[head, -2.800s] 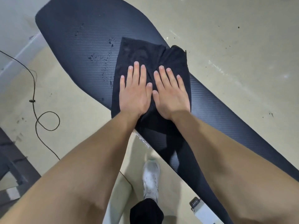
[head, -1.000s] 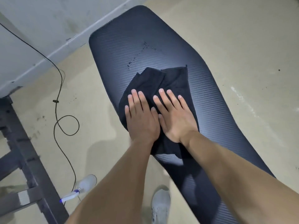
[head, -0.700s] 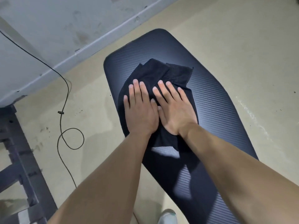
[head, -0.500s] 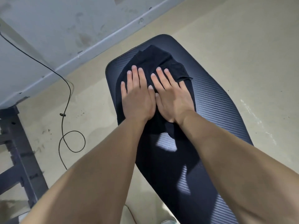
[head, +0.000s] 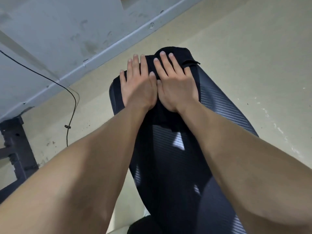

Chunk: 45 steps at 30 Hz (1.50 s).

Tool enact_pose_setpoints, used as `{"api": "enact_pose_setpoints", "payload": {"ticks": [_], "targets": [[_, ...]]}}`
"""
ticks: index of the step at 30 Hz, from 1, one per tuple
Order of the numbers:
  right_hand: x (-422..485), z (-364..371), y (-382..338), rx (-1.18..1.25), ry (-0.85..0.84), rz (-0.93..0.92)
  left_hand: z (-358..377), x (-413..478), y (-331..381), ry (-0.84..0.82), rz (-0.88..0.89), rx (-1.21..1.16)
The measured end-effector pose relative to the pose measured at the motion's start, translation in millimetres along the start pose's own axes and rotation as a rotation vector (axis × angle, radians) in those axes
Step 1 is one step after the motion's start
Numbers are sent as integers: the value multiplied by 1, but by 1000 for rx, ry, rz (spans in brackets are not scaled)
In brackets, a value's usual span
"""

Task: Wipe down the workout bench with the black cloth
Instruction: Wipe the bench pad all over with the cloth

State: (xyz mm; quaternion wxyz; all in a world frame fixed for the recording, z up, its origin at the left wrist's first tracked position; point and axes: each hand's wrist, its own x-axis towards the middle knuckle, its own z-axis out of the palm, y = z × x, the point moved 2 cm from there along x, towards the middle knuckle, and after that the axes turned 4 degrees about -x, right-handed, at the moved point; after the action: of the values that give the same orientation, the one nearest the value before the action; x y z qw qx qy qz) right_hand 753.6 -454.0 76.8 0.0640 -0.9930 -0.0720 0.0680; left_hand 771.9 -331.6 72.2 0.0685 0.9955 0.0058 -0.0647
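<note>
Left hand [head: 137, 88] and right hand [head: 175, 85] lie flat, fingers spread, side by side and thumbs touching, pressing the cloth [head: 177, 53] onto the far end of the surface [head: 219, 105], probably so both palms share even wiping pressure.
</note>
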Motion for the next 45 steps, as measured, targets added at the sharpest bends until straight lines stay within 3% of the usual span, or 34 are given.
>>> {"api": "enact_pose_setpoints", "payload": {"ticks": [7, 18, 20, 24, 27, 29, 33, 45], "targets": [[-9, 3, -7, -18, 30, 33, -1, -13, -3, 5, -13, -13], [-201, 19, -49, -4, -119, -111, 22, -230, -25, -12, -126, -176], [-241, 21, -50, -36, -145, -144, 30, -274, -19, 4, -116, -279], [-308, 25, -48, -71, -221, -226, 39, -353, -4, -41, -349, -634], [-332, 28, -44, -94, -256, -303, 40, -389, 3, 22, -245, -797], [-333, 28, -43, -128, -257, -335, 31, -386, 0, 28, -383, -990], [-309, 27, -52, -152, -258, -412, 16, -350, -11, 21, -635, -1088], [-131, 13, -102, -137, -159, -344, 2, -159, -68, -60, -640, -1049]]}}
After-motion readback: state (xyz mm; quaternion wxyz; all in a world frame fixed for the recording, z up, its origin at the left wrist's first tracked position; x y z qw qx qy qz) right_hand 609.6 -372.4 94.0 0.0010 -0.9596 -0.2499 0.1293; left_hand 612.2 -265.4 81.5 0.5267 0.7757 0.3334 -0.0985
